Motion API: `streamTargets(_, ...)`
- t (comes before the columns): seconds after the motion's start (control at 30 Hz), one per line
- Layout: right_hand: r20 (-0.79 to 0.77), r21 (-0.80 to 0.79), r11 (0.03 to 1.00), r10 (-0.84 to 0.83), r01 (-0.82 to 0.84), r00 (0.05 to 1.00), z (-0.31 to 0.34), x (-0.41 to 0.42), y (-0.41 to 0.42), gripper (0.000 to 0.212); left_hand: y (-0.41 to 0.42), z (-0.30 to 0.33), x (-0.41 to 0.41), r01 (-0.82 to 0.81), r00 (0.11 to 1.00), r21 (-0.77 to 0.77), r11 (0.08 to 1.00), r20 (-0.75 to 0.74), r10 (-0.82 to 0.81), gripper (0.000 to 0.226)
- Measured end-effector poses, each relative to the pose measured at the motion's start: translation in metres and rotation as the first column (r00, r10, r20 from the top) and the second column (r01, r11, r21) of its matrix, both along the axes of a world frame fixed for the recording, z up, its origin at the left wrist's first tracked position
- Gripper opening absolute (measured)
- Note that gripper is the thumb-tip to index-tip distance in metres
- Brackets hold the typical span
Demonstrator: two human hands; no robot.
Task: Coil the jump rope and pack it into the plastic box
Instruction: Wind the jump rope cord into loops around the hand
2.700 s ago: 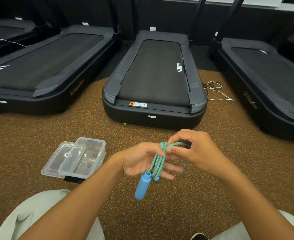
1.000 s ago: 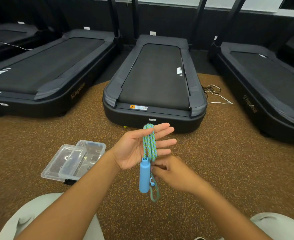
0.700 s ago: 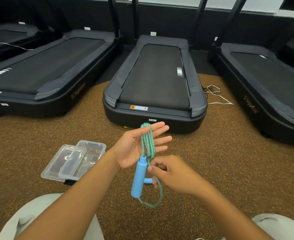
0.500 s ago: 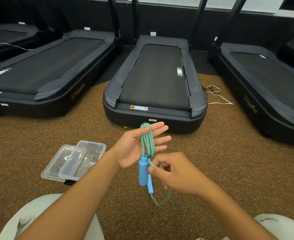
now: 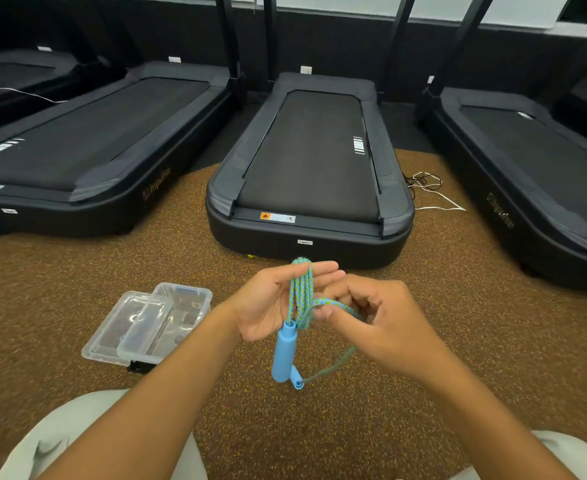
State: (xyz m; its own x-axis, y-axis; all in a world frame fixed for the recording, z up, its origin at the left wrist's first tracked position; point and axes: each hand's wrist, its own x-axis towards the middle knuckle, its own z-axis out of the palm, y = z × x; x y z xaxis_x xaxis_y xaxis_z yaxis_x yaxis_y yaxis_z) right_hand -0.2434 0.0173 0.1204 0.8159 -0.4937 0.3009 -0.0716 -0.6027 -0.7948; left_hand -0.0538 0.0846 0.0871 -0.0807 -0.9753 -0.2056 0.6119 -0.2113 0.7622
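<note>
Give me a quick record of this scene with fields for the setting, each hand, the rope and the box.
setting: brown speckled floor, black treadmill ahead
left hand: palm open, rope loops draped over fingers
right hand: pinching a rope strand
jump rope: partly coiled, blue handle hanging below
plastic box: clear, open, on floor at left, lid beside it

Blue-green jump rope (image 5: 300, 299) coiled; clear plastic box (image 5: 148, 327) floored.

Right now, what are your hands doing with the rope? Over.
Left hand open, rope looped over its fingers. Right hand pinching a strand, wrapping the bundle. Handles dangling. Box on the floor at left, nothing in the way.
</note>
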Motion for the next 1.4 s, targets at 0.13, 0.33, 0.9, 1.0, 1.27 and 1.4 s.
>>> streamTargets(0.13, 0.031, -0.076, 0.993, -0.083, 0.085, 0.996, 0.001, 0.000, -0.009, 0.011, 0.002, -0.002, -0.009, 0.143, 0.989, 0.042, 0.989, 0.031, -0.144, 0.048)
streamTargets(0.33, -0.004, -0.129, 0.988, -0.090, 0.089, 0.996, -0.001, -0.002, -0.018, 0.011, 0.001, -0.006, -0.012, 0.222, 0.973, 0.049, 0.974, 0.052, -0.224, 0.047)
streamTargets(0.9, -0.017, 0.016, 0.993, -0.113, 0.114, 0.993, -0.008, -0.006, -0.036, 0.013, 0.007, 0.000, -0.017, 0.422, 0.903, -0.030, 0.906, 0.102, -0.417, 0.063)
streamTargets(1.0, -0.041, 0.048, 0.992, -0.115, 0.117, 0.993, -0.009, -0.007, -0.038, 0.012, 0.008, 0.000, -0.018, 0.443, 0.893, -0.031, 0.896, 0.103, -0.438, 0.055)
streamTargets(1.27, -0.026, 0.188, 0.978, -0.093, 0.096, 0.995, -0.020, -0.004, -0.045, 0.012, 0.008, 0.000, -0.019, 0.472, 0.881, -0.018, 0.881, 0.024, -0.472, 0.046)
streamTargets(1.4, -0.033, 0.192, 0.978, -0.079, 0.084, 0.996, -0.026, -0.002, -0.050, 0.014, 0.008, -0.001, -0.020, 0.465, 0.885, -0.013, 0.885, 0.026, -0.465, 0.047)
